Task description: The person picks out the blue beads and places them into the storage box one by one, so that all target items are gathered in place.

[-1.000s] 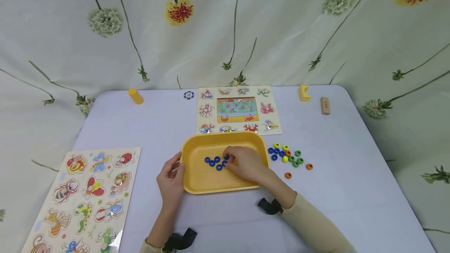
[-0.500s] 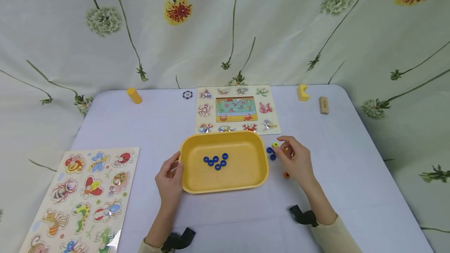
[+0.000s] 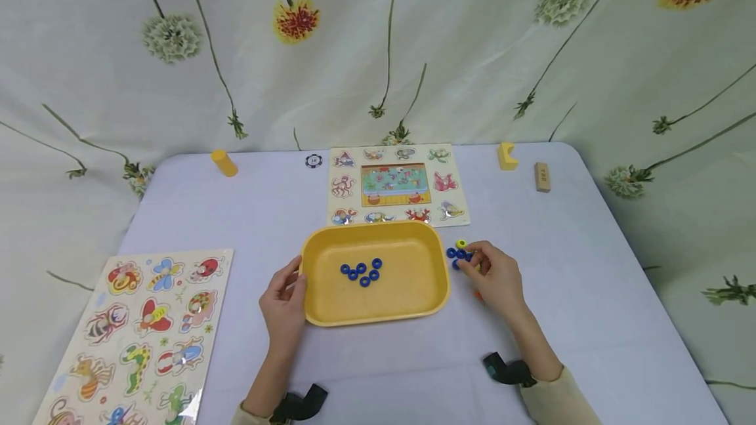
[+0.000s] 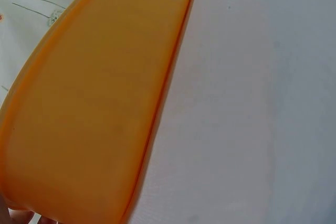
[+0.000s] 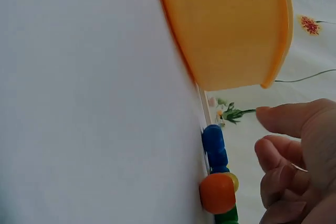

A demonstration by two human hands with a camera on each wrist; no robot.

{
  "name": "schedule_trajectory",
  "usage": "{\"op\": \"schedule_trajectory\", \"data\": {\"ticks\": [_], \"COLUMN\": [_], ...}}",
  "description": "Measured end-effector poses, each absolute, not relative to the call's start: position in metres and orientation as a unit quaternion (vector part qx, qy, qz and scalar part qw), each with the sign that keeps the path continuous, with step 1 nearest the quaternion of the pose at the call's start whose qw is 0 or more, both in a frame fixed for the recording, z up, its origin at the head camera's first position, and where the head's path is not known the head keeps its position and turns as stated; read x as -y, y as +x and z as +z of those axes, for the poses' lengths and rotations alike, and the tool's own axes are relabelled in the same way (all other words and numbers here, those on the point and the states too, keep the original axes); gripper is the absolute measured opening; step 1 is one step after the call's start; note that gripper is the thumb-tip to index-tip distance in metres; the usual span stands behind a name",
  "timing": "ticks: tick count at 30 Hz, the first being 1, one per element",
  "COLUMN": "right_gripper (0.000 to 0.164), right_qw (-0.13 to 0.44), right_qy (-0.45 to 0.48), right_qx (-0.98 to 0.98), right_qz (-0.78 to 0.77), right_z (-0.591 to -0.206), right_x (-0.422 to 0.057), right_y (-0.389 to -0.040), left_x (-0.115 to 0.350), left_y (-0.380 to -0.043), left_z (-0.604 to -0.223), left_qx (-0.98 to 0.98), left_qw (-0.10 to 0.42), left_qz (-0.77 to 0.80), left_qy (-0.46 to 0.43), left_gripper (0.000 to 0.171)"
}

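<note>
A yellow plastic tray [image 3: 413,287] lies in the middle of the table, with several blue ring beads [image 3: 361,268] grouped inside it. My left hand [image 3: 283,303] holds the tray's left end, thumb and fingers at the rim; the left wrist view catches just its fingertips at the bottom corner. Right of the tray, my right hand [image 3: 497,279] hovers over a loose bead pile, thumb and index finger apart. Blue beads [image 3: 451,253] and a yellow bead [image 3: 461,244] show beside its fingers, which hide others. An orange bead [image 5: 218,193] stands nearest in the right wrist view, below the hand.
Behind the tray lies a sea-animal puzzle board [image 3: 445,157], and an insect puzzle board [image 3: 177,307] is at the left. Along the far edge are a yellow cylinder [image 3: 224,163], a poker chip [image 3: 314,161], a notched yellow block [image 3: 506,157] and a wooden block [image 3: 542,177].
My right hand has left the blue beads in the tray and moved right to the loose pile, then dropped slightly lower there. The left hand stays on the tray's rim.
</note>
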State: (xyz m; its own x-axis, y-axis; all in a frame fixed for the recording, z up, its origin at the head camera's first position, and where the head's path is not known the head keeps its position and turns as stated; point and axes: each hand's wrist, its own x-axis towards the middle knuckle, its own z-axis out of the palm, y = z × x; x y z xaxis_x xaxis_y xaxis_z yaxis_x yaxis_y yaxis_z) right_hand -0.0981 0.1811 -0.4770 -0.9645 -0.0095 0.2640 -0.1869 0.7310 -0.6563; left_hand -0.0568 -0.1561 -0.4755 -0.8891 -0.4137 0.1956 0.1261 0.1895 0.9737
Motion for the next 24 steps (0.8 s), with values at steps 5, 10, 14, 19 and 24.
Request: {"op": "schedule_trajectory", "data": {"ticks": [5,10,14,19,24], "right_gripper": [0.025,0.025,0.024,0.021,0.019], "right_qw": [0.106,0.108,0.118,0.148,0.155], "right_qy": [0.057,0.076,0.069,0.060,0.138], "right_qx": [0.952,0.964,0.960,0.930,0.894], "right_qz": [0.280,0.229,0.245,0.331,0.398], "right_z": [-0.489,-0.494,-0.490,-0.470,-0.443], "right_x": [-0.177,-0.176,-0.176,-0.174,-0.153], "right_y": [-0.099,-0.101,-0.101,-0.102,-0.103], "left_x": [0.153,0.153,0.154,0.154,0.154], "left_y": [-0.054,-0.055,-0.055,-0.055,-0.055], "left_z": [-0.466,-0.466,-0.467,-0.468,-0.468], "left_qx": [0.742,0.738,0.736,0.740,0.738], "left_qw": [0.210,0.210,0.215,0.217,0.216], "left_qz": [-0.629,-0.635,-0.636,-0.631,-0.633], "left_qy": [0.100,0.095,0.087,0.087,0.092], "left_gripper": [0.030,0.030,0.030,0.030,0.029]}}
